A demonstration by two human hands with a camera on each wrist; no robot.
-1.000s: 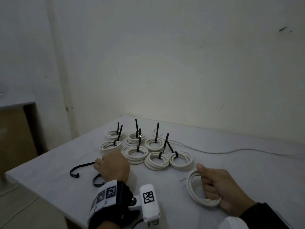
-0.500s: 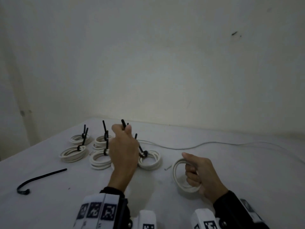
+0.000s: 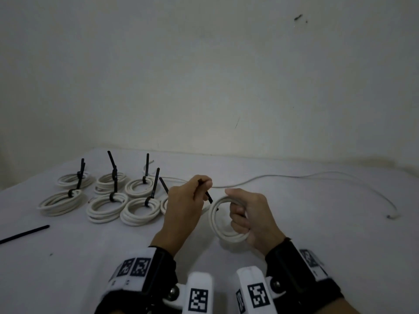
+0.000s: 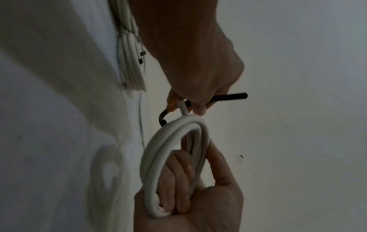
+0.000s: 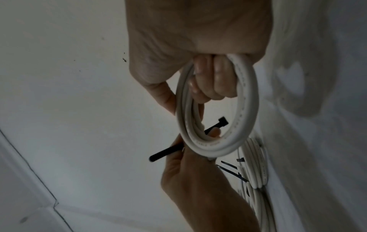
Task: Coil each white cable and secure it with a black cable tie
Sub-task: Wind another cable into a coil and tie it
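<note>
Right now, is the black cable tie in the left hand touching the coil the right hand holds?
Touching. In the right wrist view the cable tie pinched by the left hand passes through the white cable coil gripped by the right hand, lying against its strands.

The left hand (image 3: 183,200) hides most of the nearest tied coil (image 3: 164,203) on the table (image 3: 68,257). A loose tie (image 3: 25,234) runs off the left edge of the head view. The middle of the held tie (image 5: 215,124) is covered by fingers and by the coil (image 5: 246,109). Print along that coil is too blurred to read. The far cable's end (image 3: 389,216) is too small to make out.
</note>
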